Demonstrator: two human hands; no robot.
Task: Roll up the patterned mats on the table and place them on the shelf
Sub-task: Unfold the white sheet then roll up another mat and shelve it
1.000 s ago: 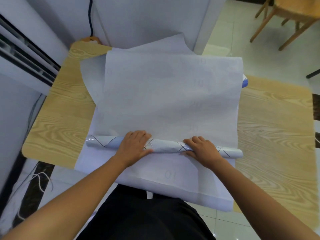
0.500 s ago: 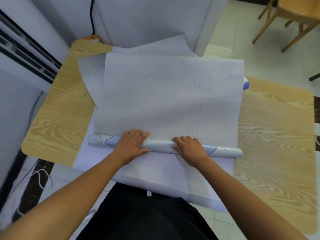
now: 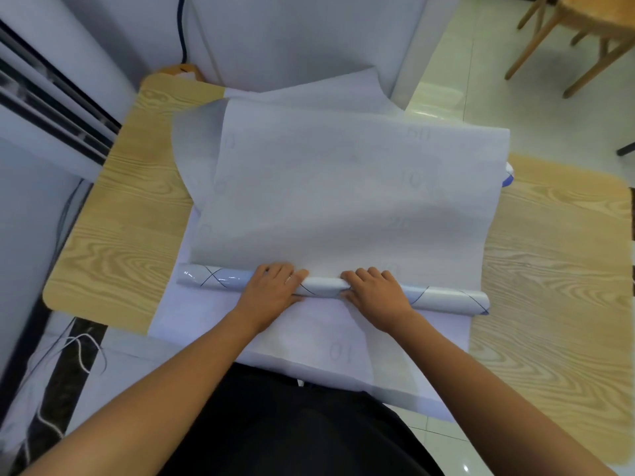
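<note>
**Both hands clamped on half-rolled mat, mid-table**

A wood-grain table (image 3: 556,269) is seen across the frame from 9 to 3 o'clock, w/ a white unit (image 3: 292,36) stood behind it at 12. Tiled floor (image 3: 515,97) is seen at 1–2 and along the bottom edge.

The top mat (image 3: 343,201) is laid flat from centre toward 12, pale side up, w/ faint numerals ("10", "20") showing through. A lower mat (image 3: 206,324) is spread beneath it. Its near edge is hung over the table edge at 6, above dark clothing (image 3: 292,424). A rear mat (image 3: 326,92) is seen poking out at 12, partly covered by the top mat and close to the unit.

A wooden chair (image 3: 584,39) is stood on the floor at 1–2, well apart from the table.

The top mat's near end is wound into a roll (image 3: 220,282). The roll is laid crosswise just below centre, approx. 9-to-3, w/ its right end dipped toward 4. Thin dark crossing lines are seen on its glossy skin.

The L hand (image 3: 271,292) is clamped on the roll just left of its middle. The fingers are curled over the top and the thumb is tucked against the near side. The R hand (image 3: 376,297) is clamped likewise just right of the middle. The hands are kept near each other, not touching, w/ a short bare stretch of roll between.

A dark cable (image 3: 181,29) is hung at 11. Loose cords (image 3: 82,352) are strewn on the floor at 8. A blue tip (image 3: 508,178) is seen under the top mat's right edge at 2–3. What it belongs to can't be told.
</note>
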